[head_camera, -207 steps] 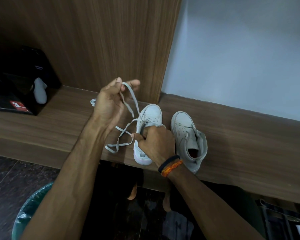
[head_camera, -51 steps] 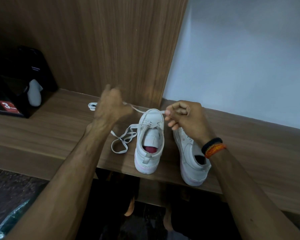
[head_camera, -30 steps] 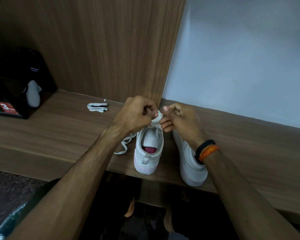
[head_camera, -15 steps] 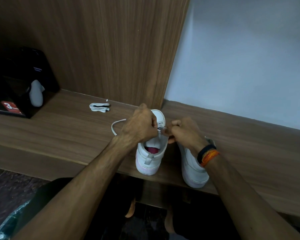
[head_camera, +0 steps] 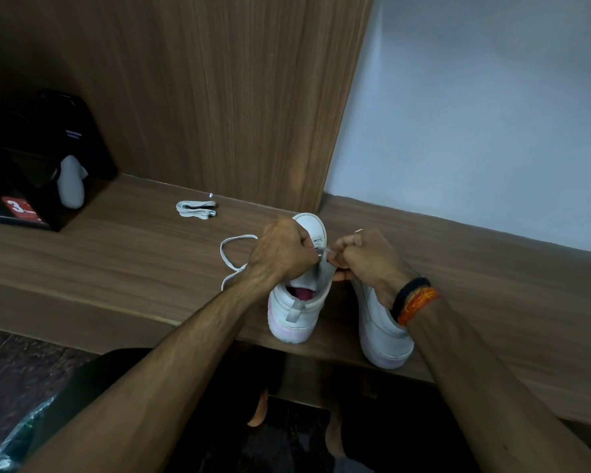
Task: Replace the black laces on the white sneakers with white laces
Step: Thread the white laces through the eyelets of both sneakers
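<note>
In the head view, the white lace [head_camera: 324, 250] is pinched between the left hand [head_camera: 282, 256] and right hand [head_camera: 367, 259] above the left sneaker [head_camera: 296, 310] on the worktop [head_camera: 116, 254]. Being soft and light, it is best gripped near its stiff tip. A spare bundled lace [head_camera: 196, 209] lies far left; the second sneaker [head_camera: 382, 331] crowds the right
</note>
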